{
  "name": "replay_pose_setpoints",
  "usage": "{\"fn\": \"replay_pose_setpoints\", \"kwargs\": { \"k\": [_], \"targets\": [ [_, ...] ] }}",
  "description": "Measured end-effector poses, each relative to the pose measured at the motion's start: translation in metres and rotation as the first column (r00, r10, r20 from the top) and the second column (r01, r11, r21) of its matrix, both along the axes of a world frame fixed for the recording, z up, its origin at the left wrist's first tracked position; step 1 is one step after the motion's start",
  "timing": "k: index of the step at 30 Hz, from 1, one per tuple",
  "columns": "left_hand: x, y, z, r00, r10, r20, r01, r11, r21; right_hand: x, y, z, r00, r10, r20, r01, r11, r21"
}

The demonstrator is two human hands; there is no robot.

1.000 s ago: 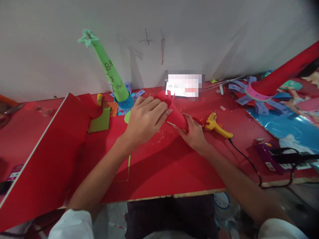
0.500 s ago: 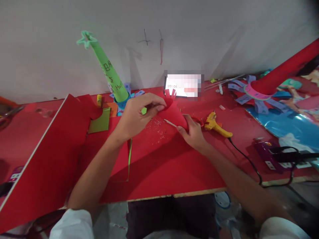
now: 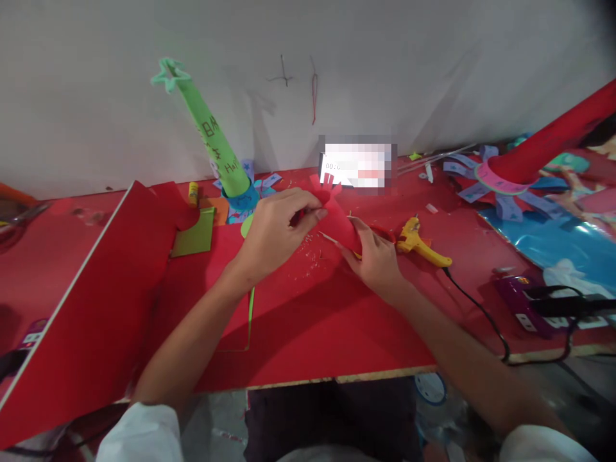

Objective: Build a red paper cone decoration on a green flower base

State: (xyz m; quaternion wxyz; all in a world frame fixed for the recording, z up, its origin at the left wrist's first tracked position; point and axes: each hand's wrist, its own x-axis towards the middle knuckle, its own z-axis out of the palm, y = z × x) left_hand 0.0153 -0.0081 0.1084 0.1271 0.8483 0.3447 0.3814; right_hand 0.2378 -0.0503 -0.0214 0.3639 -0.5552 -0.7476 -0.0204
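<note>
A rolled red paper tube (image 3: 339,222) with cut tabs fanned out at its far end is held above the table in both hands. My left hand (image 3: 283,224) pinches the tube's rim near the tabs, its thumb and fingertips pressed together. Around the lower end, the fingers and thumb of my right hand (image 3: 375,256) grip the paper. A thin pale stick shows beside the right thumb; I cannot tell whether the hand holds it. Small scraps (image 3: 312,256) lie on the table below the tube.
A yellow glue gun (image 3: 421,244) lies right of my right hand, its cord running to a purple power strip (image 3: 522,305). A green paper cone (image 3: 212,135) stands back left. A red board (image 3: 86,308) leans at left. Behind the tube is a lit screen (image 3: 356,168).
My left hand has shifted slightly right and down along the tube's rim. The right fingers have loosened and lifted a little on the tube.
</note>
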Motion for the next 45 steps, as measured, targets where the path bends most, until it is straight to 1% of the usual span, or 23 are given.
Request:
{"fn": "replay_pose_setpoints", "kwargs": {
  "k": [2, 4, 6, 10, 12, 14, 18, 21, 23, 25, 27, 29, 30, 32, 34, 37, 40, 45],
  "targets": [
    [-0.001, -0.001, 0.001, 0.999, -0.001, 0.05, 0.006, 0.996, -0.088, 0.001, 0.0, 0.0, 0.999, -0.016, 0.035, 0.016, 1.0, -0.01],
    [-0.003, 0.0, 0.001, 0.995, -0.013, 0.102, 0.03, 0.986, -0.163, 0.001, 0.002, 0.0, 0.999, -0.034, 0.02, 0.035, 0.999, -0.023],
    [-0.006, 0.001, 0.003, 0.993, -0.022, 0.117, 0.043, 0.983, -0.18, 0.0, 0.003, 0.0, 0.999, -0.042, -0.017, 0.041, 0.998, -0.042],
    [-0.007, 0.002, 0.006, 0.998, -0.029, 0.049, 0.035, 0.991, -0.126, -0.002, 0.003, -0.001, 0.996, -0.035, -0.078, 0.026, 0.992, -0.12],
    [-0.004, 0.0, 0.006, 0.999, -0.042, -0.004, 0.042, 0.997, -0.06, -0.002, 0.002, 0.0, 0.994, -0.034, -0.106, 0.017, 0.988, -0.152],
    [-0.002, -0.001, 0.003, 0.998, -0.031, -0.062, 0.033, 0.999, 0.023, -0.001, 0.002, 0.001, 0.992, -0.023, -0.126, 0.001, 0.985, -0.17],
    [0.002, -0.002, -0.006, 0.985, 0.065, -0.16, -0.042, 0.988, 0.147, -0.001, 0.001, 0.0, 0.994, 0.02, -0.103, -0.037, 0.986, -0.163],
    [0.002, -0.002, -0.01, 0.974, 0.111, -0.196, -0.073, 0.979, 0.191, -0.003, 0.0, -0.001, 0.999, 0.015, -0.046, -0.02, 0.994, -0.104],
    [0.002, -0.002, -0.01, 0.973, 0.125, -0.192, -0.085, 0.975, 0.204, -0.004, -0.001, 0.0, 1.0, 0.005, -0.021, -0.007, 0.998, -0.062],
    [0.002, -0.003, -0.008, 0.979, 0.143, -0.148, -0.113, 0.974, 0.199, -0.004, -0.001, 0.001, 1.0, -0.001, -0.006, 0.0, 0.999, -0.05],
    [0.0, -0.004, -0.004, 0.984, 0.171, -0.058, -0.159, 0.972, 0.175, -0.003, -0.001, 0.002, 1.0, 0.01, 0.006, -0.009, 0.998, -0.065],
    [-0.002, -0.005, 0.0, 0.983, 0.18, 0.041, -0.184, 0.975, 0.123, -0.002, -0.001, 0.004, 0.999, 0.037, 0.014, -0.036, 0.997, -0.072],
    [-0.004, -0.005, 0.002, 0.982, 0.169, 0.078, -0.176, 0.981, 0.084, -0.001, -0.001, 0.004, 0.999, 0.051, 0.017, -0.05, 0.996, -0.068],
    [-0.009, -0.003, 0.006, 0.987, 0.118, 0.109, -0.118, 0.993, -0.008, -0.001, 0.0, 0.004, 0.997, 0.074, 0.018, -0.073, 0.996, -0.05],
    [-0.013, 0.001, 0.01, 0.994, 0.042, 0.101, -0.033, 0.995, -0.096, -0.001, 0.0, 0.003, 0.996, 0.087, 0.011, -0.086, 0.995, -0.046],
    [-0.016, 0.005, 0.012, 0.996, -0.057, 0.064, 0.067, 0.985, -0.16, -0.001, -0.001, 0.001, 0.996, 0.086, -0.018, -0.087, 0.994, -0.068],
    [-0.014, 0.006, 0.012, 0.994, -0.107, 0.012, 0.107, 0.982, -0.153, -0.001, 0.0, -0.001, 0.997, 0.067, -0.05, -0.071, 0.993, -0.09],
    [-0.004, 0.003, 0.003, 0.992, -0.112, -0.055, 0.11, 0.993, -0.032, 0.0, -0.001, 0.0, 0.995, 0.053, -0.084, -0.064, 0.989, -0.132]
  ]
}}
